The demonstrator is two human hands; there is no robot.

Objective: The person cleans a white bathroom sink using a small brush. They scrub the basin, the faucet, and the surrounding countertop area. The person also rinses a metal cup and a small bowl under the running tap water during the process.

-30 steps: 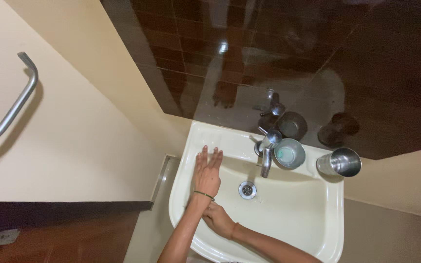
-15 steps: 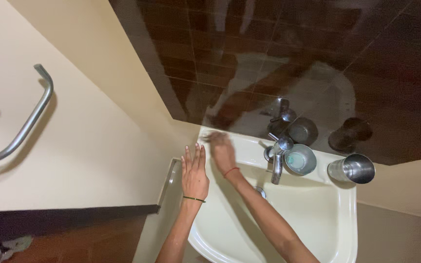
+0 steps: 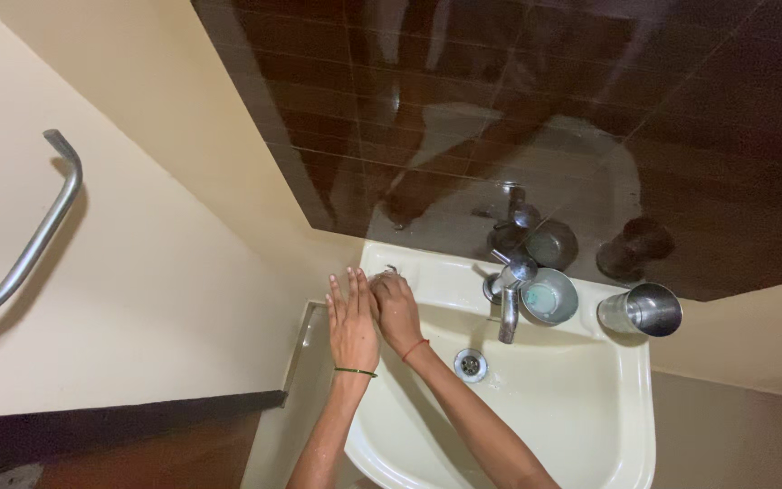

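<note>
L hand (image 3: 352, 322) lay flat, fingers straight and together, holding nothing, at the basin's (image 3: 590, 426) back-left rim. R hand (image 3: 395, 308) just beside it, fingers curled down at the rear corner ledge; something small under the tips, couldn't tell what or whether gripped. Both forearms looked wet. Risks, as judged: wet fingers could slip off the glossy rim. Steel cup (image 3: 550, 296) by the tap (image 3: 510, 294) and steel tumbler (image 3: 642, 309) sat on the back ledge; a careless R elbow swing might knock either into the bowl.
</note>
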